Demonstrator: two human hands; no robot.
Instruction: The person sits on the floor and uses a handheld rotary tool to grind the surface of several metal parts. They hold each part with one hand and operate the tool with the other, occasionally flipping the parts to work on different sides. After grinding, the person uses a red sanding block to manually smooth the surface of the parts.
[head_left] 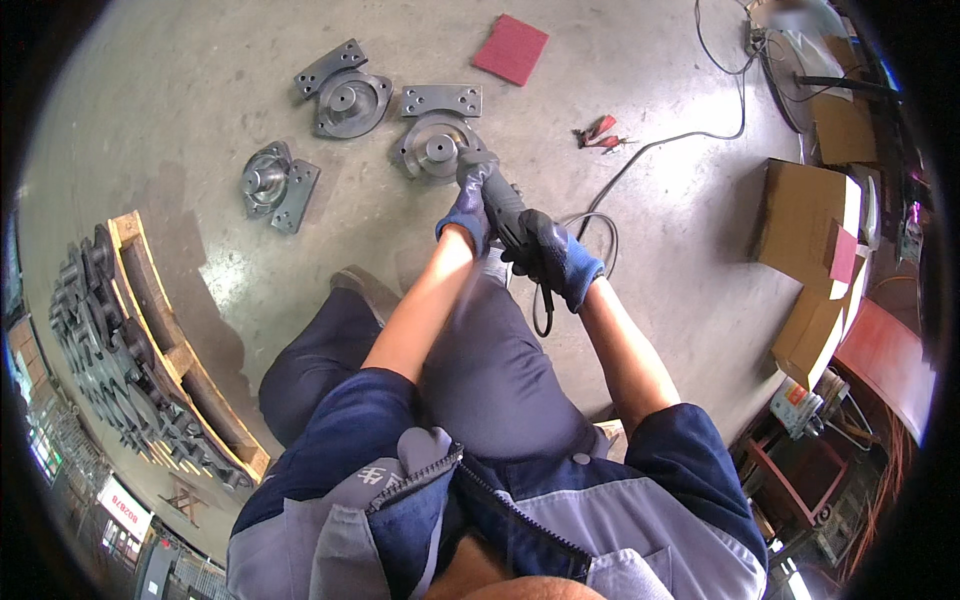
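Note:
My left hand [474, 198], in a dark glove with a blue cuff, is closed round the front end of a dark grey corded grinder [505, 205]. My right hand [556, 259], gloved alike, grips the grinder's rear end. The tool's head lies against or just over the right rim of a round metal flange [438, 148] with a stub shaft in its middle; my left hand hides the contact. A rectangular plate [441, 100] with holes adjoins that flange. Two similar metal parts, one upper left [350, 98] and one lower left [268, 182], rest on the floor.
A red abrasive pad [511, 50] and red-handled pliers [601, 133] lie on the concrete floor. The grinder's black cable [655, 143] loops off to the upper right. Cardboard boxes [800, 225] stand at the right. A wooden pallet [170, 340] stacked with dark metal parts is at the left.

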